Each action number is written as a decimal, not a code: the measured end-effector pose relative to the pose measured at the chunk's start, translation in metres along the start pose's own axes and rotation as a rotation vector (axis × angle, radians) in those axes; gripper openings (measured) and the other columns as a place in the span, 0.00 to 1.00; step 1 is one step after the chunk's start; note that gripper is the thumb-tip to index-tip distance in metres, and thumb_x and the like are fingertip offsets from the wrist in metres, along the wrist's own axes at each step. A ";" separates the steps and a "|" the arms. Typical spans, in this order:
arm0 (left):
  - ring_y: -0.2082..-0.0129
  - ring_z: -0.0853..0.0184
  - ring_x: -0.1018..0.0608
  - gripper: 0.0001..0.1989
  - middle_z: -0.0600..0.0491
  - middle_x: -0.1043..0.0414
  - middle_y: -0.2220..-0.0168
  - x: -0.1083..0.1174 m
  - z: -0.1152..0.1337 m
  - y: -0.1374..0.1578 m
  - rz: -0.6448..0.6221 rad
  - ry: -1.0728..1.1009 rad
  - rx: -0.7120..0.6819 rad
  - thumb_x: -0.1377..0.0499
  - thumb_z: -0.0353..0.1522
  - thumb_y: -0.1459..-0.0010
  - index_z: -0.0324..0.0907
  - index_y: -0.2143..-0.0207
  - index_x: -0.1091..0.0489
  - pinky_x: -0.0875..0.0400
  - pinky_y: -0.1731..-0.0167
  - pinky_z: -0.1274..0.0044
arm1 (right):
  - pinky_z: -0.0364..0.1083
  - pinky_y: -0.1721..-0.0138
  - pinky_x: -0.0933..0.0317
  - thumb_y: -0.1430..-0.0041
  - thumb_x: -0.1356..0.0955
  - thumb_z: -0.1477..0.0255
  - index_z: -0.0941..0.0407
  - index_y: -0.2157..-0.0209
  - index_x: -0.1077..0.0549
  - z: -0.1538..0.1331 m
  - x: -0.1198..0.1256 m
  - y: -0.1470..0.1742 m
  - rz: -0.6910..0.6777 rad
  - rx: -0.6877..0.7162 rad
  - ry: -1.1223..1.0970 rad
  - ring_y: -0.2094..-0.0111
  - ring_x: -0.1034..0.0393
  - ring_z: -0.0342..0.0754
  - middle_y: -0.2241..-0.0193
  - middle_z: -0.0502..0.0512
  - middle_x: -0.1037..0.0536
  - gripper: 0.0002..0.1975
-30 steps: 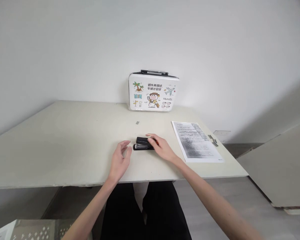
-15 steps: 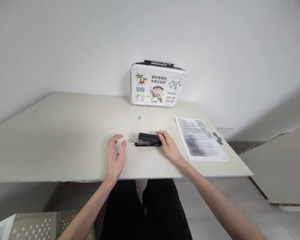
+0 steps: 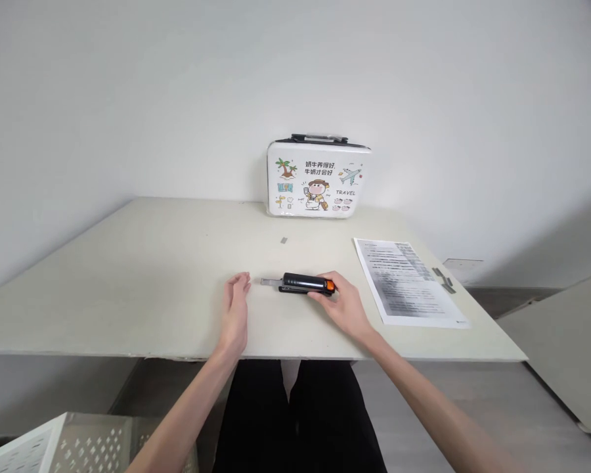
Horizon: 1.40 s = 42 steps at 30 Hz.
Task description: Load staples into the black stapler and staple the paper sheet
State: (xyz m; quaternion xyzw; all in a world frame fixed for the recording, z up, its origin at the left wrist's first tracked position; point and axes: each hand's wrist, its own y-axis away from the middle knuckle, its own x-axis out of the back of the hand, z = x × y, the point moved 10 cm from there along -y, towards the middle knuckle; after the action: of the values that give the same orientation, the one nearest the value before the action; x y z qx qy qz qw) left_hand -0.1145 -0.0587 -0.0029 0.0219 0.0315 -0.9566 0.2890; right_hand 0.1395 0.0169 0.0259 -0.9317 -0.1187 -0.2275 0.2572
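A black stapler [image 3: 305, 283] with an orange part at its right end lies at mid-table. From its left end a thin metal rail [image 3: 270, 282] sticks out. My right hand [image 3: 345, 304] grips the stapler's right end, with fingers behind and the thumb in front. Just left of the rail, my left hand [image 3: 235, 309] is on edge at the tabletop, its fingers loosely bent and nothing visible in them. A gap separates it from the rail.
Against the wall stands a white cartoon case [image 3: 320, 180] with a black handle. A small grey staple strip [image 3: 284, 240] lies before it. At right are a printed sheet [image 3: 408, 282] and several grey strips [image 3: 443, 280]. A perforated basket [image 3: 91, 447] sits low left.
The stapler has tipped so its top faces me more, and its arm and base look closer together. My left hand has turned and its fingers have curled in. The view has shifted slightly.
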 end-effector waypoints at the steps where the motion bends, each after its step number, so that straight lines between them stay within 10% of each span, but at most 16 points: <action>1: 0.33 0.58 0.29 0.15 0.43 0.31 0.36 -0.003 -0.004 -0.001 0.009 0.121 0.064 0.53 0.41 0.26 0.45 0.48 0.34 0.37 0.32 0.63 | 0.53 0.57 0.28 0.35 0.28 0.66 0.52 0.53 0.25 -0.010 0.006 0.005 0.032 0.053 -0.002 0.59 0.24 0.53 0.58 0.56 0.19 0.10; 7: 0.43 0.56 0.19 0.10 0.40 0.23 0.45 -0.067 -0.022 0.013 -0.135 0.657 0.599 0.50 0.38 0.30 0.43 0.57 0.33 0.23 0.45 0.65 | 0.59 0.48 0.26 0.33 0.35 0.84 0.47 0.48 0.25 -0.076 0.026 0.040 0.140 0.545 0.171 0.43 0.25 0.55 0.49 0.57 0.20 0.20; 13: 0.52 0.57 0.16 0.10 0.42 0.19 0.50 -0.092 -0.034 0.022 -0.164 0.727 0.732 0.50 0.32 0.34 0.41 0.59 0.29 0.20 0.54 0.64 | 0.60 0.49 0.24 0.33 0.30 0.80 0.44 0.46 0.23 -0.079 0.025 0.051 0.145 0.611 0.304 0.44 0.23 0.58 0.52 0.56 0.17 0.20; 35: 0.41 0.59 0.21 0.10 0.45 0.18 0.48 -0.106 -0.017 0.029 -0.329 0.492 0.534 0.43 0.28 0.30 0.39 0.59 0.20 0.31 0.34 0.66 | 0.56 0.53 0.28 0.35 0.33 0.85 0.45 0.49 0.23 -0.063 0.063 0.057 0.292 0.579 0.411 0.45 0.22 0.55 0.52 0.55 0.18 0.22; 42: 0.69 0.69 0.23 0.03 0.51 0.28 0.67 -0.072 -0.021 0.023 -0.141 0.472 0.472 0.41 0.28 0.35 0.41 0.63 0.26 0.23 0.61 0.73 | 0.61 0.50 0.26 0.39 0.36 0.88 0.46 0.48 0.25 -0.050 0.085 0.057 0.338 0.433 0.268 0.45 0.24 0.57 0.51 0.58 0.22 0.26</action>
State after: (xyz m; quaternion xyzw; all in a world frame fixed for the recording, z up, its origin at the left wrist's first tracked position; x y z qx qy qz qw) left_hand -0.0412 -0.0368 -0.0209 0.3069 -0.1233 -0.9236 0.1940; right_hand 0.2148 -0.0490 0.0814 -0.8235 0.0273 -0.2716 0.4974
